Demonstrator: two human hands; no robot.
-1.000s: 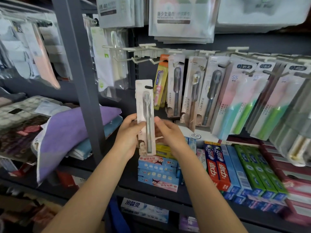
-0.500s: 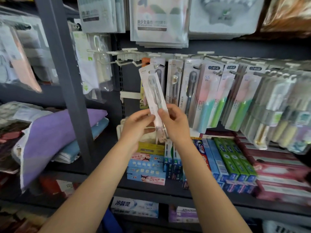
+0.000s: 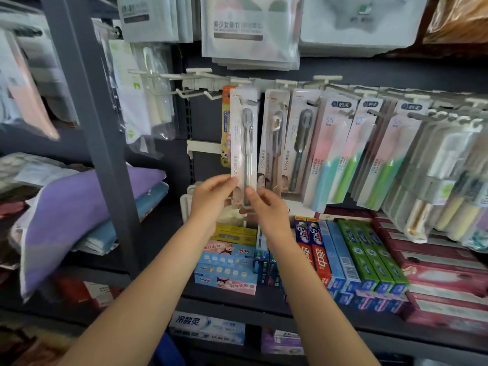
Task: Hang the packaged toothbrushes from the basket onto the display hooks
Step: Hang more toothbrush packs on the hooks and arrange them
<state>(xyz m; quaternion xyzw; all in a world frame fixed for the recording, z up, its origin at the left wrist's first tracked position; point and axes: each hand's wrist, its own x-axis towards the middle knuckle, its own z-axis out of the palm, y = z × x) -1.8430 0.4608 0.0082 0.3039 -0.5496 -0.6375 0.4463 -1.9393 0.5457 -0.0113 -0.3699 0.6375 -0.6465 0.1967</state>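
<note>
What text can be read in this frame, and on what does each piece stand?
"LMK": held toothbrush pack, pinched by left hand and right hand.
"LMK": two hanging packs beside it.
"SS": pink-and-green packs.
"美少女漫巾": pouch hung above.
"冷酸灵": toothpaste box, bottom shelf.
All other print, including the barcode, is too small or blurred.

held toothbrush pack (image 3: 243, 133): before hooks (image 3: 195, 75), left of hung packs (image 3: 274, 138) | toothpaste boxes (image 3: 351, 257): shelf below | folded towels (image 3: 79, 204): left

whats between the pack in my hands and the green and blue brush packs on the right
In the head view, two hanging LMK toothbrush packs lie between the held pack and the pink-carded packs.
</note>
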